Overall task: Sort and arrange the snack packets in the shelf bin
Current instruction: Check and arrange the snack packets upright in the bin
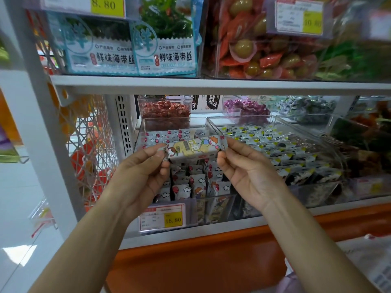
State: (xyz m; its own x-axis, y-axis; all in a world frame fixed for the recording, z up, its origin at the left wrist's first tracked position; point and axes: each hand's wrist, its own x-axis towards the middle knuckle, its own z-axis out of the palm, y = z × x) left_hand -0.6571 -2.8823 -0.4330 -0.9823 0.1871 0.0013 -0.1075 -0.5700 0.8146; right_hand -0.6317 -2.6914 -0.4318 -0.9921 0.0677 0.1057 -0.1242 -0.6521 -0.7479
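Note:
A long snack packet (194, 148) with a cartoon print is held level above a clear shelf bin (141, 132). My left hand (143, 172) pinches its left end and my right hand (247, 172) pinches its right end. Below the packet, several small white packets (196, 182) with red and cloud prints stand in rows inside the bin. A price tag (163, 216) reading 15.80 hangs on the bin's front.
A second clear bin (317, 123) of black-and-yellow packets sits to the right. Smaller bins of red (165, 108) and purple (245, 107) sweets stand behind. The upper shelf (211, 84) carries seaweed packs and a bin of wrapped eggs. A wire rack (88, 149) stands left.

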